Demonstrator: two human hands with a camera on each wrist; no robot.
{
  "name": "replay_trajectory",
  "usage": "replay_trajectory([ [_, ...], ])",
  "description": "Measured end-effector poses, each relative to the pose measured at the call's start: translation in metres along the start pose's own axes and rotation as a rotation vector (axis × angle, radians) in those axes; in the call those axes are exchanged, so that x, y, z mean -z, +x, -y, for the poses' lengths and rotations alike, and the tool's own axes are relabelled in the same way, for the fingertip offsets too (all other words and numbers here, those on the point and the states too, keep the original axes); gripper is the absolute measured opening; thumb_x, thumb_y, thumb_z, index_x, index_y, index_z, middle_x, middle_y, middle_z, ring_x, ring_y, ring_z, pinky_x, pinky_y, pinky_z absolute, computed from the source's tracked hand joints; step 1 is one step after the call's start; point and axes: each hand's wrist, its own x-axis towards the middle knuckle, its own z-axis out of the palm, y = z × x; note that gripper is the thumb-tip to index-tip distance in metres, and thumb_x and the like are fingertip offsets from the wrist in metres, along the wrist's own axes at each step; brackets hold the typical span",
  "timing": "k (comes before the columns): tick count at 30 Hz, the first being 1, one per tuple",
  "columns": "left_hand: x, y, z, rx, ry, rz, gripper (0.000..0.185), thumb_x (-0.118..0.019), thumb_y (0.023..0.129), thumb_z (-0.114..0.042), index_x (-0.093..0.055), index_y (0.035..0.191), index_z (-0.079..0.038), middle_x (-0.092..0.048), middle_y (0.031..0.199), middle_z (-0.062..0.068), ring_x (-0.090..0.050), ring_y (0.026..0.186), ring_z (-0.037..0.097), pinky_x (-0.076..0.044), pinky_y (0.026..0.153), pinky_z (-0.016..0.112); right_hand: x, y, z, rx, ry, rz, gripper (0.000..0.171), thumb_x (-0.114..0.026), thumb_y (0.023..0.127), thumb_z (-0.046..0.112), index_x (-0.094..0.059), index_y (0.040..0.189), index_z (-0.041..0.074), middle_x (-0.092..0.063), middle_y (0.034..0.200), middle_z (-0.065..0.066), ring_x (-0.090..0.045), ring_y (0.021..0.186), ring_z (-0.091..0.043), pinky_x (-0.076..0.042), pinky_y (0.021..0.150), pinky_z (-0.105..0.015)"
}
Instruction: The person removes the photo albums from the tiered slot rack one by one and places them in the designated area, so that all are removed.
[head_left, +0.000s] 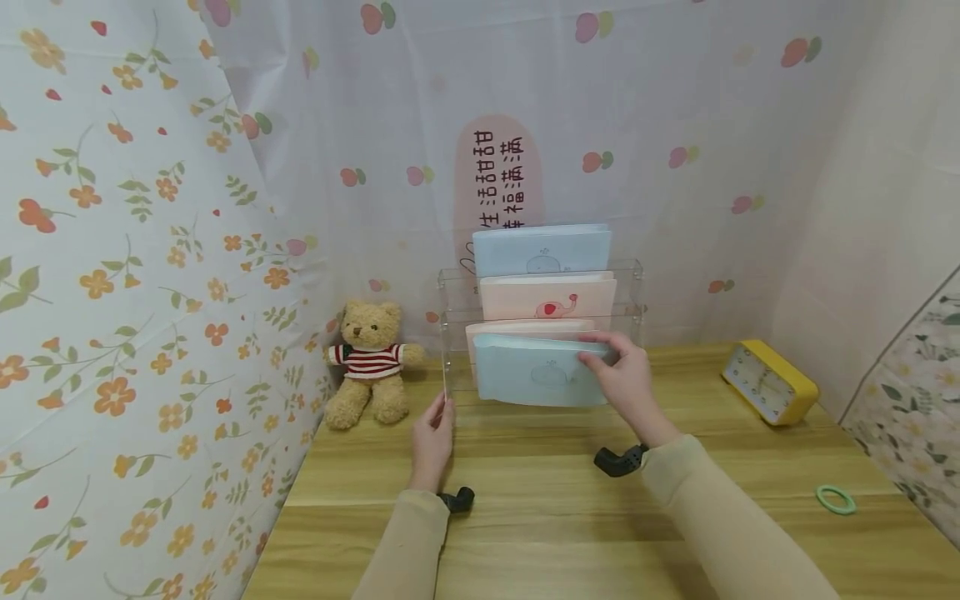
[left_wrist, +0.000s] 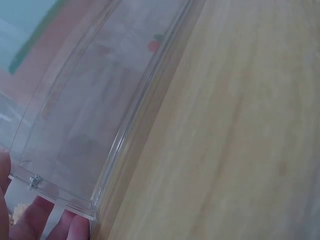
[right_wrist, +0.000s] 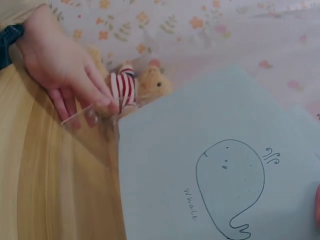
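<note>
Blue whale folder (head_left: 538, 371) pinched in right grip (head_left: 626, 377), front slot of clear rack (head_left: 637, 287). Left grip (head_left: 433, 435) relaxed, touching rack corner. Four folders total, one teddy (head_left: 370, 360), one clock (head_left: 768, 382) on bench (head_left: 540, 508).

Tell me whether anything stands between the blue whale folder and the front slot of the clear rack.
Nothing visible does. The right hand grips the blue whale folder at the front of the clear rack, just ahead of a pink folder. The left hand touches the rack's lower left corner, off to the side.
</note>
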Motion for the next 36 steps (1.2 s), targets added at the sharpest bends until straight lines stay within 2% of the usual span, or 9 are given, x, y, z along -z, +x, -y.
replay_trajectory([
  [5,-0.001,0.0,0.001,-0.005,0.011,-0.01,0.037,-0.067,0.099,-0.04,-0.069,0.134,-0.028,-0.075,0.126,0.002,-0.074,0.107,0.024,-0.059,0.085,0.034,0.008,-0.008,0.01,-0.055,-0.024,0.082,0.029,-0.08,0.089,0.015,-0.074,0.117,0.014,-0.069,0.132,-0.011,-0.055,0.111,-0.017,-0.04,0.074,-0.017],
  [9,-0.001,0.0,0.001,0.004,-0.001,-0.008,0.036,-0.068,0.099,-0.04,-0.07,0.133,-0.029,-0.075,0.126,0.001,-0.074,0.108,0.024,-0.059,0.087,0.036,0.01,-0.016,0.011,-0.102,-0.043,0.171,0.03,-0.08,0.089,0.016,-0.073,0.118,0.015,-0.069,0.131,-0.011,-0.053,0.107,-0.018,-0.04,0.071,-0.022],
  [16,-0.003,0.003,0.003,-0.02,-0.001,-0.007,0.038,-0.068,0.099,-0.039,-0.069,0.134,-0.026,-0.074,0.127,0.001,-0.074,0.108,0.025,-0.058,0.093,0.043,0.012,-0.028,0.007,-0.203,-0.059,0.306,0.032,-0.078,0.09,0.014,-0.072,0.122,0.017,-0.069,0.124,-0.011,-0.06,0.112,-0.026,-0.047,0.087,-0.033],
  [21,-0.002,0.003,0.005,0.0,-0.005,-0.007,0.037,-0.068,0.098,-0.04,-0.069,0.134,-0.029,-0.074,0.127,0.0,-0.074,0.11,0.024,-0.058,0.094,0.043,0.009,-0.039,0.001,-0.282,-0.025,0.393,0.035,-0.077,0.091,0.013,-0.07,0.125,0.015,-0.067,0.127,-0.013,-0.06,0.108,-0.028,-0.049,0.087,-0.036],
  [26,-0.003,0.002,0.006,-0.003,0.012,-0.016,0.037,-0.068,0.098,-0.039,-0.069,0.134,-0.029,-0.074,0.127,0.002,-0.075,0.108,0.026,-0.058,0.093,0.045,0.006,-0.049,-0.009,-0.301,-0.014,0.437,0.035,-0.076,0.091,0.012,-0.07,0.126,0.012,-0.067,0.129,-0.012,-0.058,0.113,-0.027,-0.049,0.092,-0.037],
  [30,-0.003,0.002,0.006,-0.004,0.015,-0.022,0.036,-0.068,0.099,-0.037,-0.07,0.133,-0.028,-0.074,0.126,0.002,-0.075,0.107,0.026,-0.058,0.092,0.045,0.006,-0.054,-0.014,-0.303,-0.043,0.457,0.031,-0.075,0.092,0.011,-0.071,0.123,0.013,-0.067,0.125,-0.01,-0.059,0.114,-0.027,-0.05,0.093,-0.039],
  [36,-0.003,0.002,0.006,-0.012,0.045,-0.025,0.035,-0.067,0.1,-0.036,-0.07,0.134,-0.026,-0.074,0.127,0.003,-0.075,0.106,0.026,-0.059,0.088,0.041,0.011,-0.057,-0.019,-0.253,-0.087,0.539,0.026,-0.072,0.095,0.012,-0.073,0.12,0.018,-0.07,0.127,-0.008,-0.061,0.116,-0.026,-0.051,0.098,-0.046],
])
